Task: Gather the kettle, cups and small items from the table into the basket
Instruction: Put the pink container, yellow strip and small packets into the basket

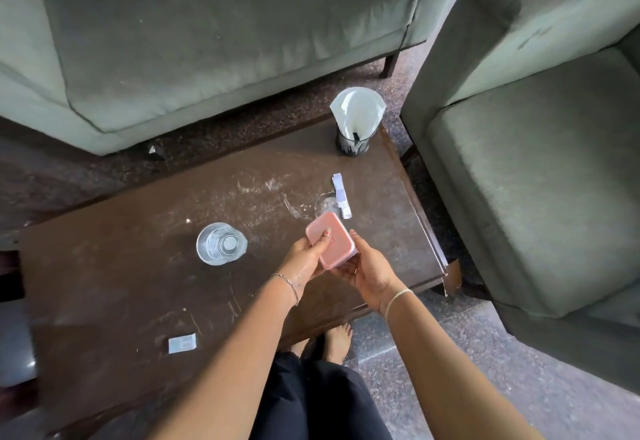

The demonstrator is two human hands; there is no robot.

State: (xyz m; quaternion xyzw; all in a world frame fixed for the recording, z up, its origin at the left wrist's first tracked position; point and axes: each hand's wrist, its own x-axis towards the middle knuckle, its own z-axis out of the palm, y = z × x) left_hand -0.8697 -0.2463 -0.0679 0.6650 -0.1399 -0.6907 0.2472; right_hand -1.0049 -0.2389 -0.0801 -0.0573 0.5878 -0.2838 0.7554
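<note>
- Head view, looking down over a dark, scuffed table (121, 276) set between a green sofa (207, 41) on the far side and an armchair (540, 179) on the right.
- I see both hands holding a small pink box (330, 240) just above the right part of the table.
- Left hand (301, 259): fingers curled around the box's left edge, thumb pressed on its lid.
- Right hand (369, 271): fingers cupped under and around the box's near-right end, closed on it.
- Glass cup (221, 243): upright on the table, left of the hands and apart from them; it looks empty.
- Long paper strip (341, 195): flat on the table just beyond the box.
- Small packet (182, 343): flat near the table's near edge, well left of the arms.
- Mesh holder (354, 141) with white paper in it: at the far right corner.
- Neither kettle nor basket shows in this view, so I cannot tell where the box must go.
- Judgement: the step in hand is lifting the box away for the basket. To do it well I would check that the lid is seated, pass the box to one hand with a firm wrap across its width, and free the other hand for the cup.
- I would keep the box level, and carry it clear of the cup.
</note>
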